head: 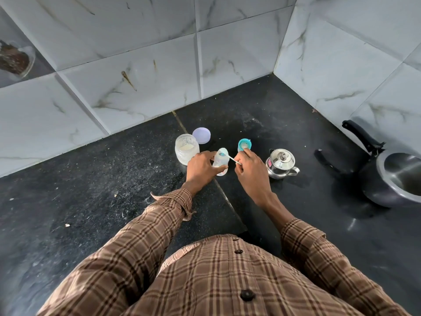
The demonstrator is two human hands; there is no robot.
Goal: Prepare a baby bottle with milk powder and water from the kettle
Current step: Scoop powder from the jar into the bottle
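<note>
A clear baby bottle [220, 161] stands open on the dark counter, and my left hand [201, 170] is wrapped around its side. My right hand [248, 170] pinches the handle of a small white spoon [232, 158] whose bowl sits over the bottle's mouth. Behind my left hand stands an open glass jar of milk powder [186, 148], with its pale lilac lid [201, 135] lying flat beside it. The teal bottle cap with teat [245, 144] rests just past my right hand. A small steel kettle [281, 163], lid on, stands to the right of that hand.
A black pressure cooker [391, 179] without its lid sits at the far right, its handle against the tiled wall. Marble-look tiled walls close the counter at the back and the right. A jar [16, 59] lies in a wall niche at upper left.
</note>
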